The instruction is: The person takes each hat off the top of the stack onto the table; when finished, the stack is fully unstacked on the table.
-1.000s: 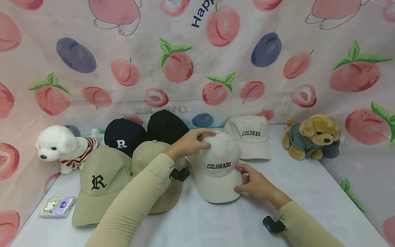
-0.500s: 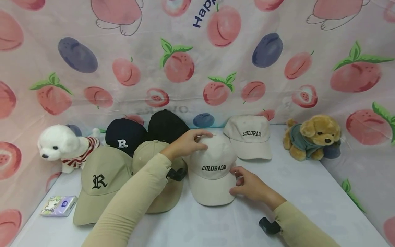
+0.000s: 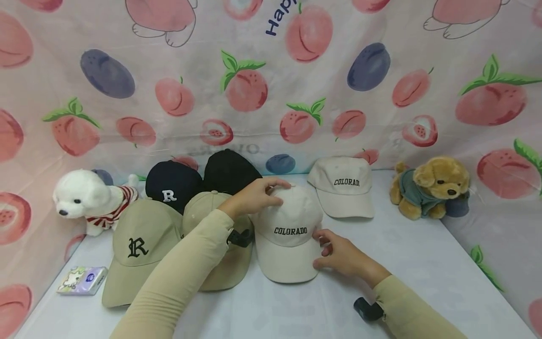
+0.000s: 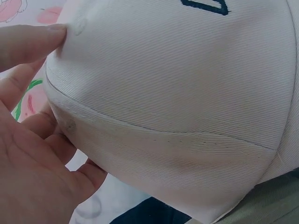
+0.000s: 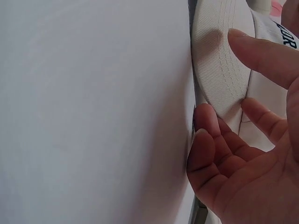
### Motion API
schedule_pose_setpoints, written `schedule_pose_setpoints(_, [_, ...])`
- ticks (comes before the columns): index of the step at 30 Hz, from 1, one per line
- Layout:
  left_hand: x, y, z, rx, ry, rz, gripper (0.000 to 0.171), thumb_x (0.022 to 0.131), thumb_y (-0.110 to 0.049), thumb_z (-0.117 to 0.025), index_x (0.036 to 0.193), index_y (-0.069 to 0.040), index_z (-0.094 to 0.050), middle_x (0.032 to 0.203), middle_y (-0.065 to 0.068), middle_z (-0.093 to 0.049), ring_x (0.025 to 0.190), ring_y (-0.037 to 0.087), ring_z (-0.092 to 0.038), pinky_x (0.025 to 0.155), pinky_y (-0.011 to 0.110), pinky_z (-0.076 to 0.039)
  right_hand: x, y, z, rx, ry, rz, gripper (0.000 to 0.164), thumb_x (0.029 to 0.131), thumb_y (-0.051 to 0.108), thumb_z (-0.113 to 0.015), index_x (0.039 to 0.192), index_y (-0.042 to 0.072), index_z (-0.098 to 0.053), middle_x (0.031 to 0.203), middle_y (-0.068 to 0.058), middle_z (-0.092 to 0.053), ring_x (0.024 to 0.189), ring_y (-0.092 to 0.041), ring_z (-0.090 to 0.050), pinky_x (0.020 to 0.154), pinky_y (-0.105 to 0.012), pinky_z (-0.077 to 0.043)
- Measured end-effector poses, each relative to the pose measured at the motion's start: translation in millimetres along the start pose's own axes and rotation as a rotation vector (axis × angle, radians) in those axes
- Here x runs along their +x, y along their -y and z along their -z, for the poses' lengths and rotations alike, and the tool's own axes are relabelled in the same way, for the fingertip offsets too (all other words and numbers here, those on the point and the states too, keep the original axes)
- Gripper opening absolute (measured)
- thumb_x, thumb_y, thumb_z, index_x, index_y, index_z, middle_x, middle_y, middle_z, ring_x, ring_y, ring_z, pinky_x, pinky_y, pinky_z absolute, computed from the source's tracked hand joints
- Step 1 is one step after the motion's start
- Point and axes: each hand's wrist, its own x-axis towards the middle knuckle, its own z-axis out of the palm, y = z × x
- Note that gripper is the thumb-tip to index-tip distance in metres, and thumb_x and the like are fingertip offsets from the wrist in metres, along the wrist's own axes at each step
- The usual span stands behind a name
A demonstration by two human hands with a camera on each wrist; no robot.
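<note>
A white baseball cap lettered "COLORADO" sits mid-table, brim toward me. My left hand grips its crown from the back left; in the left wrist view the thumb touches the cloth while the other fingers go behind the edge. At the brim's right side, my right hand holds the cap, its thumb over the brim and other fingers along the brim's edge. A khaki cap stands left of it, partly hidden by my left forearm. Behind to the right is a second white "COLORADO" cap.
Further left are a khaki cap with a black R, a navy cap and a black cap. A white toy dog, a tissue pack and a brown toy dog stand toward the table's sides.
Both hands have shifted the front white cap leftward and slightly toward me, closer to the khaki cap. In the last half second it has moved only a little. The other caps stay put.
</note>
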Motion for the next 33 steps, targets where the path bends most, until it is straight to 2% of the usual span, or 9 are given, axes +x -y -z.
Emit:
schedule_pose_setpoints(9, [-1.2,3.2,1.2,-0.017,-0.010,0.013,0.039,0.092,-0.010,-0.070,0.131,-0.012,-0.066,0.142,0.006,-0.054,0.135,0.021,-0.044,0.108,0.042,-0.039,0,2,-2,0.015,0.017,0.010,0.071,0.075,0.017,-0.088,0.137,0.006,-0.053,0.122,-0.012,-0.059,0.096,-0.020,-0.058,0.072,-0.033,-0.051])
schedule_pose_setpoints(22, [-0.3,7.2,-1.6,-0.062,-0.017,0.020,0.039,0.092,-0.011,-0.070,0.131,-0.009,-0.066,0.141,0.008,-0.054,0.137,0.023,-0.043,0.109,0.041,-0.039,1,2,-1,0.003,0.014,-0.025,0.070,0.076,0.017,-0.088,0.136,0.009,-0.054,0.122,-0.009,-0.059,0.097,-0.019,-0.058,0.074,-0.033,-0.051])
schedule_pose_setpoints(33, [3.2,-6.3,-13.7,-0.086,-0.003,-0.018,0.039,0.092,-0.008,-0.070,0.131,-0.008,-0.066,0.138,0.006,-0.058,0.133,0.017,-0.045,0.109,0.036,-0.037,-8,-3,9,-0.009,0.012,-0.058,0.063,0.076,0.019,-0.088,0.130,0.009,-0.055,0.117,-0.008,-0.059,0.096,-0.020,-0.058,0.075,-0.035,-0.051])
